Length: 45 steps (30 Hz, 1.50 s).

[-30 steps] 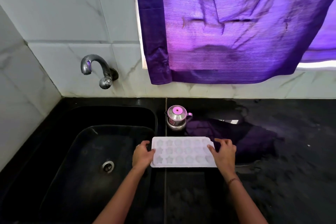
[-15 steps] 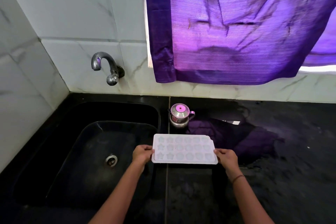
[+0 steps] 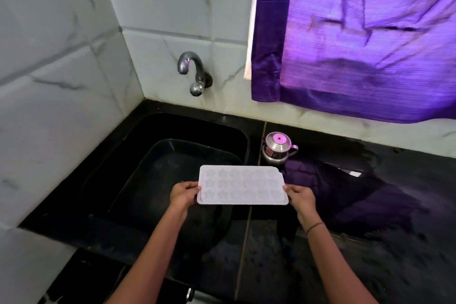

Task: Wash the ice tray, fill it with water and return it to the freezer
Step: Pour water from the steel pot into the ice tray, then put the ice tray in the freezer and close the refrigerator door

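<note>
A black tabletop (image 3: 370,254) carried a black sink (image 3: 158,180) at the left, with a purple curtain (image 3: 357,39) hanging on the far wall and a metal tap (image 3: 193,71) above the basin. The white ice tray (image 3: 241,185) was held level over the sink's right edge, its star-shaped cells facing up, just near of a small steel pot (image 3: 277,148). The left hand (image 3: 183,195) had its grip closed on the tray's left end and the right hand (image 3: 301,197) on its right end, so the tray spanned between them.
</note>
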{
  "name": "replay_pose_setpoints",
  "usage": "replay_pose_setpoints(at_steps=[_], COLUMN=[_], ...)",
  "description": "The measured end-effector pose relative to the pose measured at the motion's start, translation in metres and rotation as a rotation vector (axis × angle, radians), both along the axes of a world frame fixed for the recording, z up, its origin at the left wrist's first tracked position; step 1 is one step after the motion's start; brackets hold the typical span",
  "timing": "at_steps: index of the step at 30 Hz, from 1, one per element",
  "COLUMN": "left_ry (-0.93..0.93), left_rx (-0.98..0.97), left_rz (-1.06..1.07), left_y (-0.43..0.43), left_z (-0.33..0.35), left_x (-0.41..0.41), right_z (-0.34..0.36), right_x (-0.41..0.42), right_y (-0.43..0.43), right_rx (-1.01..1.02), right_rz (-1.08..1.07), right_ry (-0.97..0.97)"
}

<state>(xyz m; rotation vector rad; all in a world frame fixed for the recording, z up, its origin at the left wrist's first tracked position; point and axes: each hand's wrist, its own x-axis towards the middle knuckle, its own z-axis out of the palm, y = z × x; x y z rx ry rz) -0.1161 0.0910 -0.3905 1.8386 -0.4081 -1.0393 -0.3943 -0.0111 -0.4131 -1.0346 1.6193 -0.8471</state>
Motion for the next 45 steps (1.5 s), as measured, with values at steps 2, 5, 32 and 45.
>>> replay_pose_setpoints(at_steps=[2, 5, 32, 45], left_ry=[0.003, 0.004, 0.039, 0.048], left_rx=[-0.015, -0.049, -0.134, -0.060], left_rz=[0.063, 0.151, 1.090, 1.563], left_y=[0.014, 0.035, 0.353, 0.509], left_z=[0.003, 0.008, 0.006, -0.025], left_x=[0.007, 0.016, -0.030, -0.068], right_z=[0.004, 0.007, 0.004, -0.023], right_x=[0.013, 0.032, 0.204, 0.269], right_y=[-0.002, -0.003, 0.166, 0.337], right_rx=[-0.007, -0.016, 0.039, -0.002], right_rz=[0.040, 0.106, 1.000, 1.425], right_ry=[-0.007, -0.044, -0.117, -0.023])
